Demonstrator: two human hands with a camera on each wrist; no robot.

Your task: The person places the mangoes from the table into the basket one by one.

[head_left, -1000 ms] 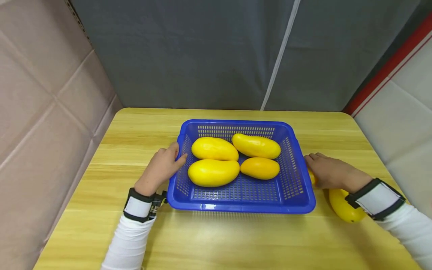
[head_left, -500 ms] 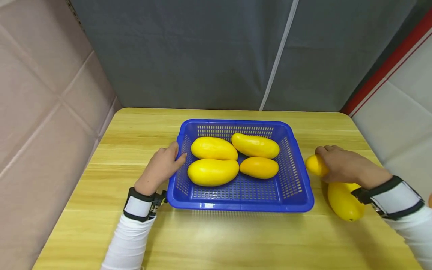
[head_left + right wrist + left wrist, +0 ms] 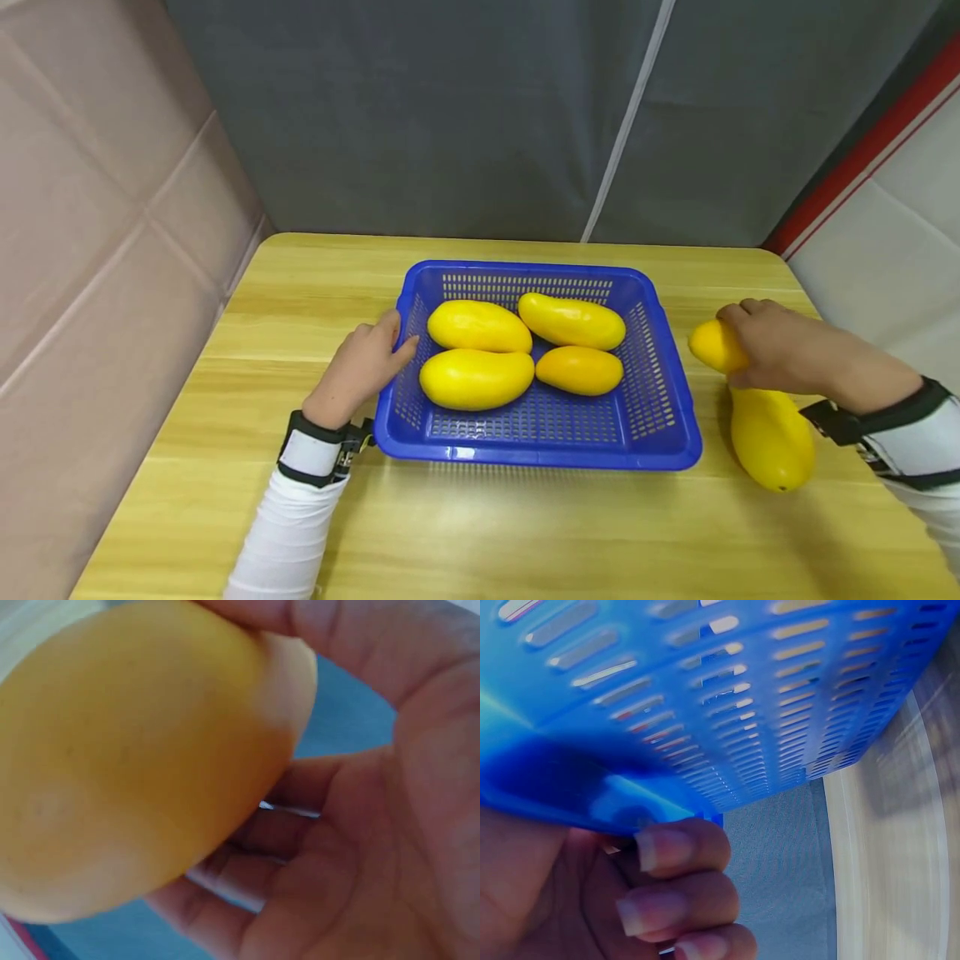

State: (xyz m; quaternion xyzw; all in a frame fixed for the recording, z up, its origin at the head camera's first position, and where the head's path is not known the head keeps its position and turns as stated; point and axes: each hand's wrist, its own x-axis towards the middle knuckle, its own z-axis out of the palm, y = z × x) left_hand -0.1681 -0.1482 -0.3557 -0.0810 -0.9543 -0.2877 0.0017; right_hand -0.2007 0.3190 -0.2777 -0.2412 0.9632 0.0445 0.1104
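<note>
My left hand point(image 3: 360, 364) grips the left rim of a blue plastic basket point(image 3: 536, 457), thumb over the edge. The left wrist view shows the curled fingers point(image 3: 694, 896) under the rim, beside the slotted basket wall point(image 3: 750, 712). To the right of the basket, my right hand point(image 3: 795, 350) holds a small yellow mango point(image 3: 716, 346) between thumb and fingers, above the table. Up close in the right wrist view, that mango point(image 3: 142, 757) looks orange-yellow and smooth. Inside the basket lie several yellow fruits, among them a plump mango point(image 3: 476, 379) and a smaller mango point(image 3: 579, 370).
A larger, pear-shaped yellow fruit point(image 3: 772, 442) lies on the wooden table point(image 3: 525, 542), below my right hand and partly covered by it. A grey curtain point(image 3: 420, 125) stands behind the table. Padded panels point(image 3: 90, 250) flank the left side, and a white panel point(image 3: 892, 250) the right.
My right hand has drawn the small mango out from beside the basket's right wall, moving it rightward and up. The left hand keeps its grip on the rim.
</note>
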